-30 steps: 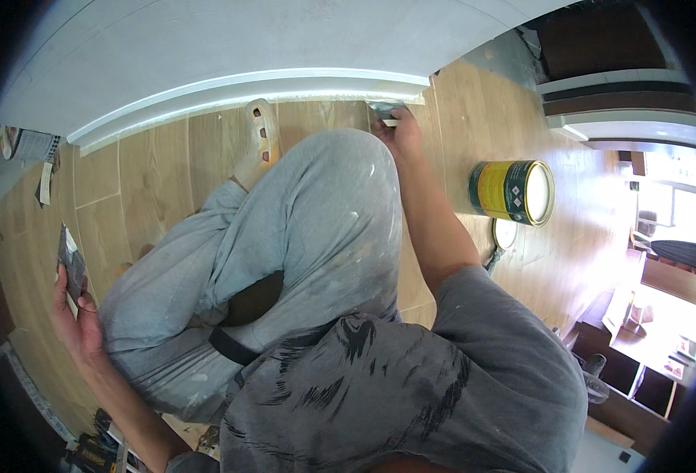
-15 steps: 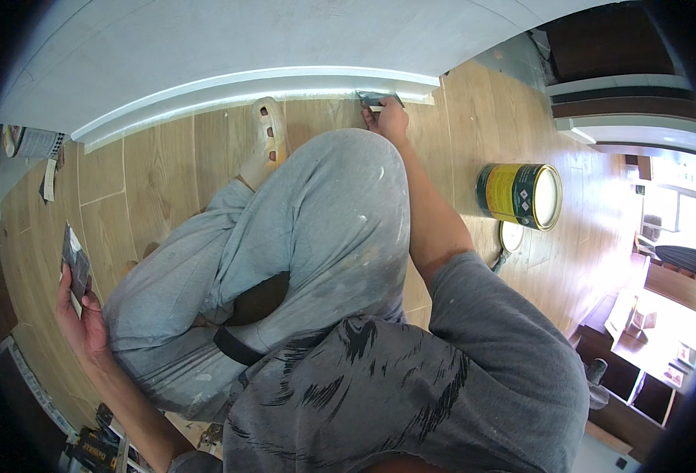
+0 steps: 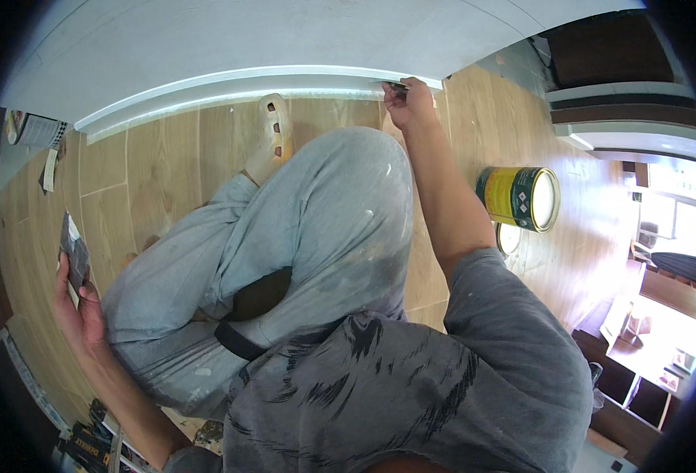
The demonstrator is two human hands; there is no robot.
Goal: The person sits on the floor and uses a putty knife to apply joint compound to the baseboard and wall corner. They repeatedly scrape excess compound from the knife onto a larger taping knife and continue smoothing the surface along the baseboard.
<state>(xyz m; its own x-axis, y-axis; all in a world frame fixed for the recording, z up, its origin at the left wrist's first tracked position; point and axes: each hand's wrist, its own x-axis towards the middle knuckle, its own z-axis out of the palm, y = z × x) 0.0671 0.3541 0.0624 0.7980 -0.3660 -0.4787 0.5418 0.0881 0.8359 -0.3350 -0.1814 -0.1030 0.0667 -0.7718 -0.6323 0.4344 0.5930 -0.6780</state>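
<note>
My right hand (image 3: 412, 104) is closed around a putty knife (image 3: 397, 88), its blade up against the white baseboard (image 3: 245, 83) near the board's right end. Fingers cover most of that knife. Off to the left, my left hand (image 3: 86, 309) grips a second, wider putty knife (image 3: 72, 251) by its lower part, blade pointing up and away from me. Whitish filler shows along this blade. Between the two hands are my bent knees in paint-spotted grey trousers (image 3: 332, 213), and a pale clog (image 3: 275, 130) on my foot stands close to the baseboard.
A yellow and green can (image 3: 505, 197) lies or stands on the wood floor (image 3: 158, 173) to my right, a round lid (image 3: 509, 239) beside it. At far left are another can (image 3: 39, 130) and a thin strip (image 3: 48, 171). Tools (image 3: 91, 449) crowd the lower left.
My right hand has slid to the right along the baseboard with its putty knife, and the forearm reaches farther out. The left hand has barely moved.
</note>
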